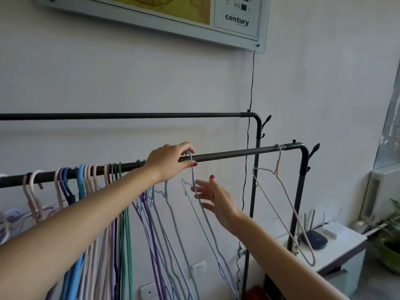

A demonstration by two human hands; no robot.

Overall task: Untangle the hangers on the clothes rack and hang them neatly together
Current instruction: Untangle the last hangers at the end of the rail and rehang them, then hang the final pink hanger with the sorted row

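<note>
A black clothes rack has a near rail [233, 154] and a higher far rail [129, 116]. Several thin hangers in pink, purple, blue and green crowd the near rail's left half [86, 176]. My left hand [171, 162] pinches the hook of a light blue wire hanger [195, 187] at the near rail. My right hand [213, 199] is just below, fingers spread and loose, touching that hanger's shoulder wire. A single pale pink hanger [283, 191] hangs alone near the rail's right end.
The far rail carries no hangers. A black cord [251, 83] drops from a wall panel [238, 20] behind the rack. A white cabinet [337, 245] with a router stands at the right, a potted plant [389, 241] beside it. Wall sockets [198, 268] sit low.
</note>
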